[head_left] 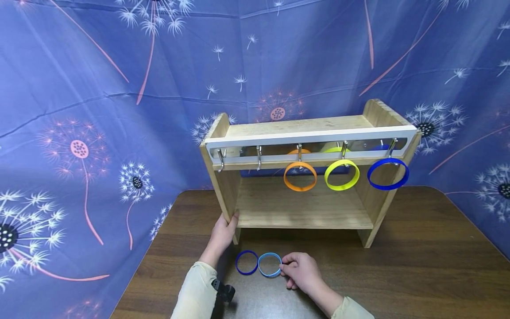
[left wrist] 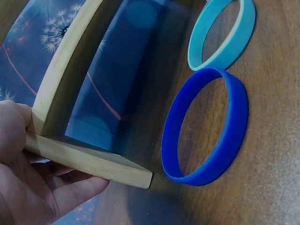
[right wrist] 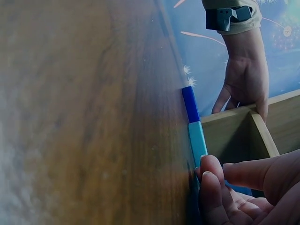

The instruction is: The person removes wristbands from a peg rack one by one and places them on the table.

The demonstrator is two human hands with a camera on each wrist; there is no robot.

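My left hand (head_left: 221,231) grips the lower left side panel of a small wooden shelf (head_left: 304,208), thumb on the front edge. In the left wrist view its fingers (left wrist: 77,194) lie along the outer side of the panel. My right hand (head_left: 303,274) pinches the right edge of a light blue silicone wristband (head_left: 270,265) lying on the table. A dark blue wristband (head_left: 247,274) touches its left side. From the right wrist view, the light blue band (right wrist: 197,139) is seen edge-on, partly hidden behind the fingertips.
A metal hook rail (head_left: 247,150) runs across the shelf's top front. Orange (head_left: 300,189), yellow (head_left: 342,188) and blue (head_left: 388,188) wristbands hang from its right hooks; the two left hooks (head_left: 220,160) hold nothing. Behind the wooden table (head_left: 446,266) hangs a patterned blue cloth (head_left: 167,57).
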